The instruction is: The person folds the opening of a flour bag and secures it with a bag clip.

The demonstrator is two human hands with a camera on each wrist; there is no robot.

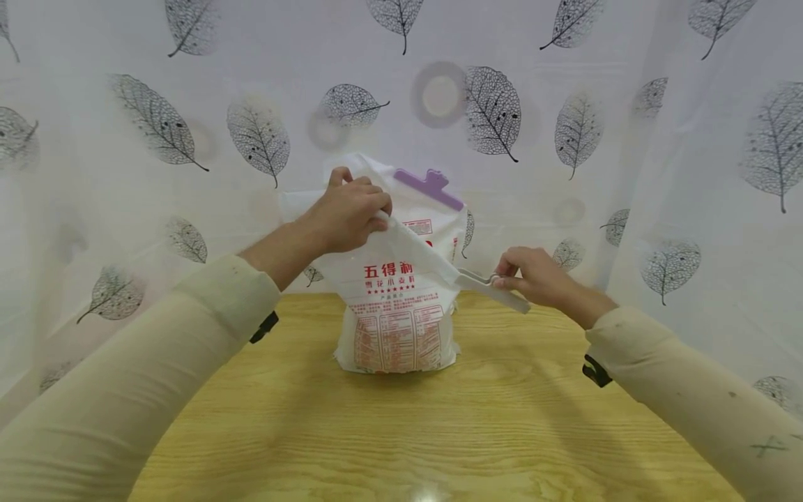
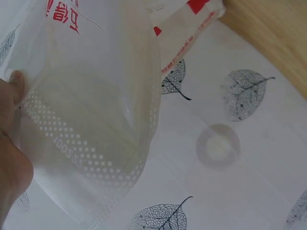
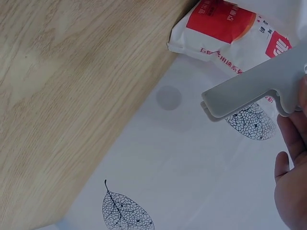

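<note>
A white flour bag (image 1: 401, 335) with red print stands on the table, its upper part folded over in a slanting band. My left hand (image 1: 354, 213) grips that fold at the upper left; in the left wrist view its thumb presses the translucent bag film (image 2: 96, 110). My right hand (image 1: 530, 275) pinches a grey bag clip (image 3: 259, 84) by its handle, to the right of the bag. The clip's left end meets the right end of the fold. Whether the film lies between its jaws, I cannot tell.
Behind the front bag stands another white bag with red print (image 3: 220, 21), with a purple clip (image 1: 429, 187) across its top. The wooden table (image 1: 401, 432) ends at a pale curtain (image 1: 401, 63) with dark leaf prints.
</note>
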